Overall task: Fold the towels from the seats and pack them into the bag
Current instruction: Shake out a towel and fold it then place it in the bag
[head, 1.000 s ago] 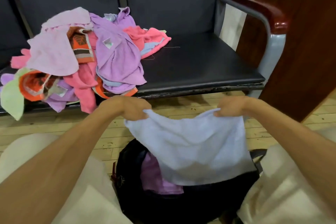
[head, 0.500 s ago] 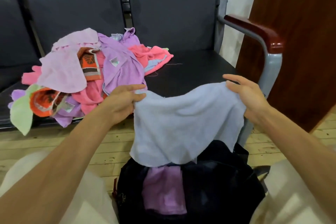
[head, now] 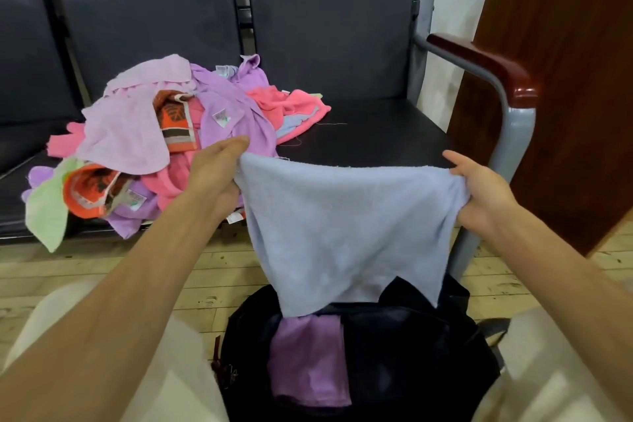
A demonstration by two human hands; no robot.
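- The left hand pinched one top corner of the pale blue towel.
- The right hand gripped the other corner, stretching it above the bag.

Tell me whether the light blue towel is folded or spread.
Spread: the light blue towel hangs in one layer, left hand and right hand gripping its top corners.

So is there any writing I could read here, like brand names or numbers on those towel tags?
No text can be read.
Tag on the purple towel: some print, too blurred to read.
Tag near the top of the pile: too small to read.
Tag by the orange towel: blurred.
White tag under the left wrist: illegible.
Blue towel, bag: no lettering visible.
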